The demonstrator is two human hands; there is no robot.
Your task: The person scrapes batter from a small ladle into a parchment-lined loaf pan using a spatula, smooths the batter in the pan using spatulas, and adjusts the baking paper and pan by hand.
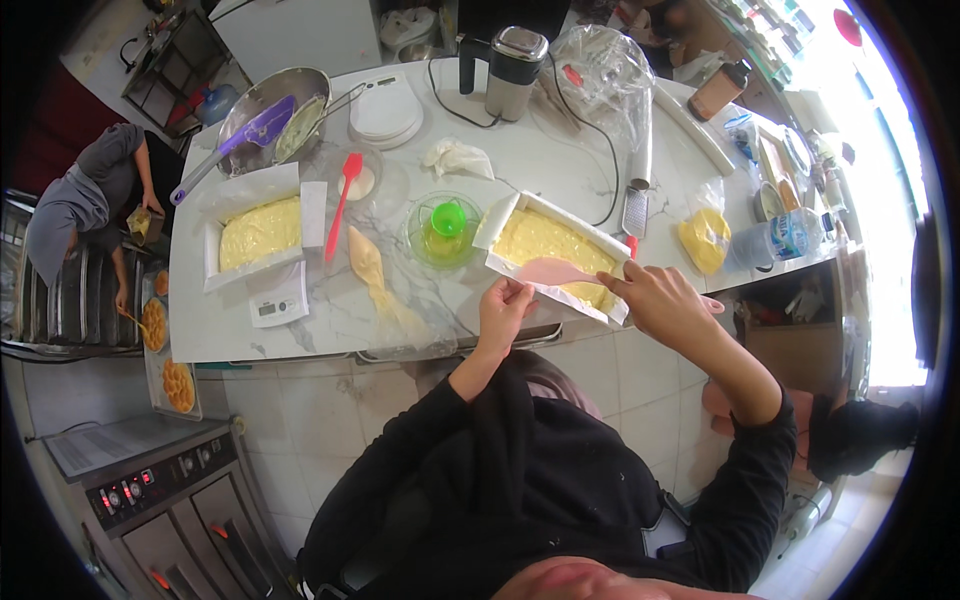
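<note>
A loaf pan lined with white paper [612,243] stands at the table's near edge, filled with pale yellow batter [545,238]. My right hand [662,302] is closed around the handle of a pink spatula [558,271]. The spatula's blade lies over the near side of the batter. At the pan's near left corner, my left hand [503,312] pinches the paper-lined edge between thumb and fingers. Further left, a second lined loaf pan [212,255] of batter rests partly on a white kitchen scale [279,306].
Between the pans lie a red spatula [345,200], a filled piping bag [368,262] and a green cup [448,219] on a glass plate. Behind are a metal bowl [318,85] and an electric mixer [517,75] with its cord. A grater [635,212] lies right. Another person [85,190] works at left.
</note>
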